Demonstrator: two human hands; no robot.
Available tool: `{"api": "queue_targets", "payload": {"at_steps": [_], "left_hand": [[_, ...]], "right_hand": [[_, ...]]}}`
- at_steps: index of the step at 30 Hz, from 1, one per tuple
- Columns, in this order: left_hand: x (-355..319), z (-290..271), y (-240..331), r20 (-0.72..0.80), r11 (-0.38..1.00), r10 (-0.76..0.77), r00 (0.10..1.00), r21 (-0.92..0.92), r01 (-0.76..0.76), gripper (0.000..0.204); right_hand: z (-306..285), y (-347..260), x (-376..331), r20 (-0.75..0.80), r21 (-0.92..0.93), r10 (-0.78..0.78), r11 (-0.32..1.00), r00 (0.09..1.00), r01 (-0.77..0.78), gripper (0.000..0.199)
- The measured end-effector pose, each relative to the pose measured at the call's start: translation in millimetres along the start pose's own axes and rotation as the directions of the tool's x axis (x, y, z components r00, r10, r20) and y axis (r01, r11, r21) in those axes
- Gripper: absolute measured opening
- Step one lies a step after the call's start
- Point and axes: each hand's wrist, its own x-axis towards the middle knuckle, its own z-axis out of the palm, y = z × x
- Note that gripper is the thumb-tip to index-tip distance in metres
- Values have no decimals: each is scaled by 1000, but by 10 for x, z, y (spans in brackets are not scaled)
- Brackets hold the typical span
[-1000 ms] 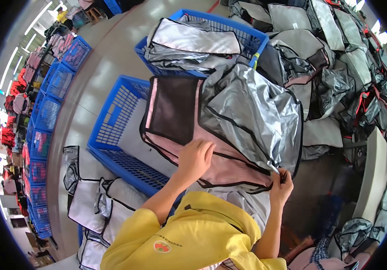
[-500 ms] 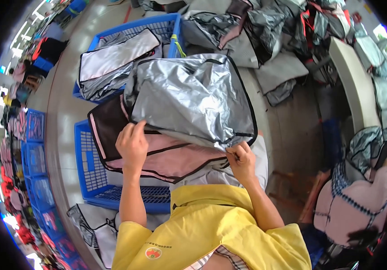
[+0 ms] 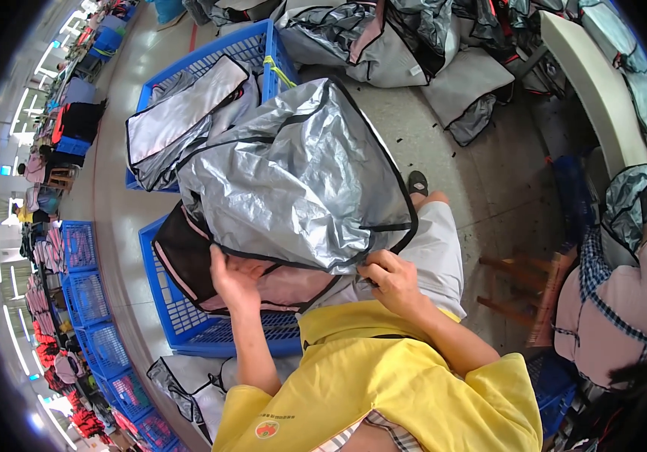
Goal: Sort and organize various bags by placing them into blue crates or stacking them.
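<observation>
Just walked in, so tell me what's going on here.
A person in a yellow shirt sits working on a crinkled silver foil-lined bag with black piping spread across the lap. The left hand reaches under the bag's lower edge, against its pink and black panel. The right hand pinches the black-trimmed corner. Below the bag stands a blue plastic crate; another blue crate behind holds more silver bags.
</observation>
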Motion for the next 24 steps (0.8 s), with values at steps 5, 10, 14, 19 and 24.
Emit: {"api": "queue_targets", "payload": {"at_steps": [5, 10, 14, 19, 24], "left_hand": [[95, 4, -215, 111, 959, 60, 992, 270, -88, 34], [-13, 18, -82, 291, 902, 134, 947, 360, -238, 26], [-10, -56, -65, 350, 921, 107, 930, 318, -226, 27], [43, -176, -136, 228, 988, 51, 972, 131, -83, 28], [186, -179, -116, 140, 999, 21, 990, -41, -15, 30]], "right_hand": [[-105, -67, 19, 81, 15, 33, 999, 996, -34, 32], [-500, 118, 300, -98, 99, 170, 982, 981, -161, 19], [-577, 187, 581, 147, -159, 204, 971, 968, -181, 38], [-605, 355, 560, 247, -81, 277, 961, 929, -265, 25], [-679, 530, 436, 179, 448, 257, 838, 950, -311, 13]]}}
